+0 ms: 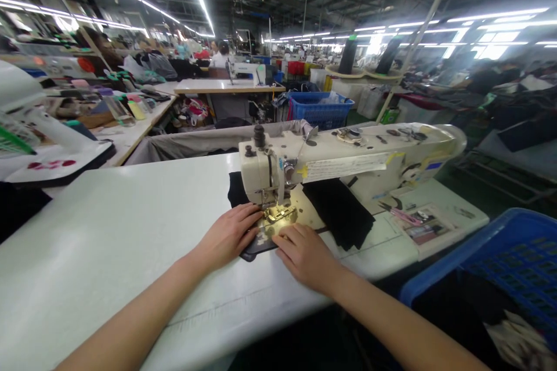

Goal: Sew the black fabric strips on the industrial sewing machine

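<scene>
A cream sewing machine (348, 156) stands on the pale table, its lamp lighting the metal needle plate (282, 223) yellow. My left hand (230, 235) lies flat with fingers stretched out, just left of the presser foot (278, 213). Behind its fingers a piece of black fabric (237, 188) sticks out beside the machine head. At the plate's front right edge, my right hand (307, 255) has its fingers bent and drawn together; whatever they may hold is hidden. A stack of black fabric pieces (342, 211) rests under the machine arm, right of the needle.
Pink-handled scissors (404, 215) lie by a small tray (429, 229) at the table's right. A blue basket (474, 249) with cloth stands at lower right, another blue basket (319, 107) behind the machine. A white machine (47, 133) is at far left. Co-workers sit further back.
</scene>
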A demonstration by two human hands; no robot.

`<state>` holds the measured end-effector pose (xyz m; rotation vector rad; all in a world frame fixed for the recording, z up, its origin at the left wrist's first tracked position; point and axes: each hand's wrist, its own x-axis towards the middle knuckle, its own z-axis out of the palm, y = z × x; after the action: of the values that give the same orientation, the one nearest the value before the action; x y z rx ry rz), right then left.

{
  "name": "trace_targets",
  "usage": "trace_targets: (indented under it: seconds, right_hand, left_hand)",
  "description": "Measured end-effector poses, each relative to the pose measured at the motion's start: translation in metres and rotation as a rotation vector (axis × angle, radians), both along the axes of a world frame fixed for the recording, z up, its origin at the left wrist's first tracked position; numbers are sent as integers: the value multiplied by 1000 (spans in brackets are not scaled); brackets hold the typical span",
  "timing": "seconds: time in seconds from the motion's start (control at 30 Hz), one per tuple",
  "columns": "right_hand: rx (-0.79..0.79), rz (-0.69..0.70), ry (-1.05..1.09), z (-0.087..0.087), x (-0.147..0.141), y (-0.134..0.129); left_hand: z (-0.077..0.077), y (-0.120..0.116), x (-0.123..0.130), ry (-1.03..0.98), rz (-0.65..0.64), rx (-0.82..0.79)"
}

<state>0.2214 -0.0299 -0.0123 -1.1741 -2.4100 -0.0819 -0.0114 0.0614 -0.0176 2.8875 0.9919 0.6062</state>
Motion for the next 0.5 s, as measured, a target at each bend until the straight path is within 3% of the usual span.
trace_targets:
  seconds: [0.1,0.23,0.33,0.5]
  right_hand:
    - [146,5,-30,21,20,-14]
    - [279,-356,90,38,73,-19]
    - [209,-549,64,29,106,-12]
    - [35,-640,-25,5,116,-12]
  left_hand:
    - [-2,1,1,24,64,6]
    - [1,-5,0,90,107,-15]
    - [7,-18,-8,120,123,-40]
    - [13,-50,-41,167,140,-61]
